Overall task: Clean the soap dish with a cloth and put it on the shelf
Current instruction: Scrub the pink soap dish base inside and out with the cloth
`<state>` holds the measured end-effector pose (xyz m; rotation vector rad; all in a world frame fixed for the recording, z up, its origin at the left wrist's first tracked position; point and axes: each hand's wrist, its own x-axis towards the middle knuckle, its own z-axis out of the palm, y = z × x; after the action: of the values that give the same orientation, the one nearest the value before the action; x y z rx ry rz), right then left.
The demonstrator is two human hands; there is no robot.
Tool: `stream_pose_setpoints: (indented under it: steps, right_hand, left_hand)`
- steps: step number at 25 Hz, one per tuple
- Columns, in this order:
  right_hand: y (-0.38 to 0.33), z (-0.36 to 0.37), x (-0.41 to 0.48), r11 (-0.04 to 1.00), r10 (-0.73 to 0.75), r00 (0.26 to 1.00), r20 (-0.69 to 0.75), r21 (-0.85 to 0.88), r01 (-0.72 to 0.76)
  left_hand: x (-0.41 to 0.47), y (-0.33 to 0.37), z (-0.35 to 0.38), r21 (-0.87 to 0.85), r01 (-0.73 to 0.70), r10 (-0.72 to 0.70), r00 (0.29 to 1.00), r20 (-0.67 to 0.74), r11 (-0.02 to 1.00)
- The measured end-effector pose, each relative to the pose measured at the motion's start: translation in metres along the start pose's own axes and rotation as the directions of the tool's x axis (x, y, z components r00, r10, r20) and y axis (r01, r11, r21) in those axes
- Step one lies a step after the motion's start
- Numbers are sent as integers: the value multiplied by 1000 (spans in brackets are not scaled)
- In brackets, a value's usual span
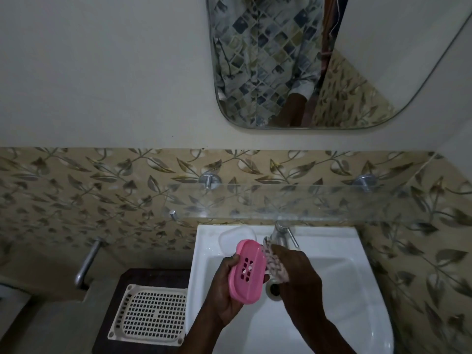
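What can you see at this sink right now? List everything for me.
soap dish: one, pink, held over the sink
cloth: one, pink and white, at the dish's right edge
lid: one, clear, sink's back left rim
sink: one, white, below the shelf
tap: one, silver, back of the sink
shelf: one, clear glass, on the wall
mirror: one, above the shelf
tray: one, cream, on a dark stand
left hand: grips the soap dish
right hand: holds the cloth
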<state>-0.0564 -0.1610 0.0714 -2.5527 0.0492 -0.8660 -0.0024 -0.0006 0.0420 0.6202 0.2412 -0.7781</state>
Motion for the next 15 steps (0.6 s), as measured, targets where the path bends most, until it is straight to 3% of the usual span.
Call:
stream_pose_setpoints:
  steps: [3, 6, 9, 11, 13, 14, 15]
  right_hand:
    - [-10, 19, 0, 986, -107, 991, 85, -117, 116]
    - [-9, 35, 6, 975, -185, 966, 181, -87, 203]
    - [1, 36, 15, 953, -290, 919, 268, -8, 303]
    - [3, 30, 35, 946, -317, 860, 399, 66, 318]
    - [3, 25, 59, 984, -174, 770, 614, 90, 151]
    - [5, 24, 65, 991, -76, 707, 703, 130, -22]
    - [9, 22, 67, 930, 24, 648, 761, 221, -294]
  left_hand:
    - [0, -11, 12, -5, -40, 39, 993, -108, 999]
    - [5, -9, 20, -43, -51, 41, 979, -198, 998]
    - [10, 2, 16, 69, -76, 93, 955, -281, 995]
    - [12, 1, 7, 194, -62, 125, 936, -329, 979]
    - [11, -2, 0, 333, -71, 182, 931, -315, 940]
    - [9, -1, -4, 342, -92, 193, 942, -275, 935]
    - [7, 2, -8, 300, -101, 177, 955, -238, 948]
